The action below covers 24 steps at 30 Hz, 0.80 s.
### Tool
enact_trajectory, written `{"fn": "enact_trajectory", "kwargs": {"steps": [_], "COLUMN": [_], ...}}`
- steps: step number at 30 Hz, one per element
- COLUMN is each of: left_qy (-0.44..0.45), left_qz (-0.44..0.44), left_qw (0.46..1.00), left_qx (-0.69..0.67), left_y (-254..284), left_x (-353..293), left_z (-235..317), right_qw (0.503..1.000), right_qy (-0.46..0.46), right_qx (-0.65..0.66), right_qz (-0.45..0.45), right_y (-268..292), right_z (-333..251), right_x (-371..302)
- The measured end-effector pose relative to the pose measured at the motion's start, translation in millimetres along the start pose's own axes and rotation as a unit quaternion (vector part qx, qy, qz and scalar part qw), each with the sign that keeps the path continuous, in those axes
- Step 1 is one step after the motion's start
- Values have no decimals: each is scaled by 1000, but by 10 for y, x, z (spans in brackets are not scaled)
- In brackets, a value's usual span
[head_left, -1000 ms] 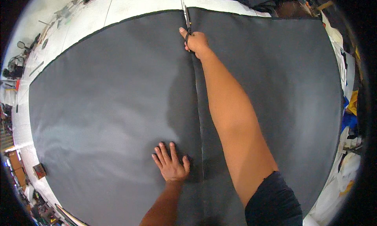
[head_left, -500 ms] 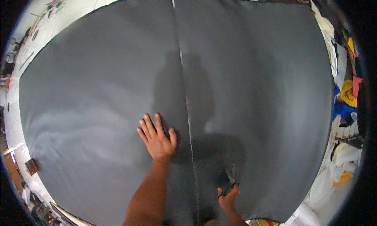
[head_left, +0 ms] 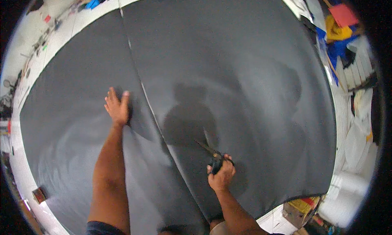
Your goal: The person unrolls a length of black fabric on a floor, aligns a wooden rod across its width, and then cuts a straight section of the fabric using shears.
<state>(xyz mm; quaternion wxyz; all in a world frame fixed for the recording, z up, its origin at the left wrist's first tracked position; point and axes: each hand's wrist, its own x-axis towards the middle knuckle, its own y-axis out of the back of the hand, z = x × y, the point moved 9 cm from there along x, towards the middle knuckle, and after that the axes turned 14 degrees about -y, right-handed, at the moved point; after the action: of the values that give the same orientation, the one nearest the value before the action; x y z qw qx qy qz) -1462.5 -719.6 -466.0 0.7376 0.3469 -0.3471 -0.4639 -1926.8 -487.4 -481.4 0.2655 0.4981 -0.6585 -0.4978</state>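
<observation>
A large dark grey sheet (head_left: pixel 253 124) covers the white table. From its far left edge down toward my body runs a thin pale line (head_left: pixel 143 86) across the sheet. My left hand (head_left: pixel 117 108) lies on the sheet to the left of this line, its fingers stretched out. To the right of the line, my right hand (head_left: pixel 221 175) grips a pair of scissors (head_left: pixel 213 153) by the dark handles. Their blades are spread apart and point away from me. Whether the blades touch the sheet I cannot tell.
A small brown block (head_left: pixel 39 195) rests by the sheet's left edge. Yellow, red and blue cloths (head_left: pixel 338 28) are heaped at the far right. White wrapped material (head_left: pixel 344 196) and a cardboard box (head_left: pixel 297 213) stand at the near right.
My view has turned, so the pale line now slants. My left hand has moved farther forward and left of the line. My right hand has come forward with the scissors.
</observation>
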Motion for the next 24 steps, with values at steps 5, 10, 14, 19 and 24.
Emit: {"fn": "enact_trajectory", "kwargs": {"steps": [5, 10, 14, 19, 24], "left_qy": [-130, -260, -77, 286, 419], "left_qz": [106, -266, -423, -83, -148], "left_qw": [985, 927, 900, 950, 893], "left_qx": [-32, 42, 73, 90, 70], "left_y": [841, 862, 2155, 4587, 4650], "left_x": [-764, -2867, -5084, -7941, -9728], "left_z": [901, 1430, 15, -973, -1080], "right_qw": [999, 993, 979, 992, 984], "right_qy": [29, 33, 32, 23, -56], "right_qx": [1, 115, 181, 99, 43], "right_qz": [46, 6, -91, -75, -161], "right_y": [153, 521, 1092, 1893, 1834], "right_z": [164, 329, 782, 2654, 4703], "right_x": [-89, -22, -624, -1938, -3507]}}
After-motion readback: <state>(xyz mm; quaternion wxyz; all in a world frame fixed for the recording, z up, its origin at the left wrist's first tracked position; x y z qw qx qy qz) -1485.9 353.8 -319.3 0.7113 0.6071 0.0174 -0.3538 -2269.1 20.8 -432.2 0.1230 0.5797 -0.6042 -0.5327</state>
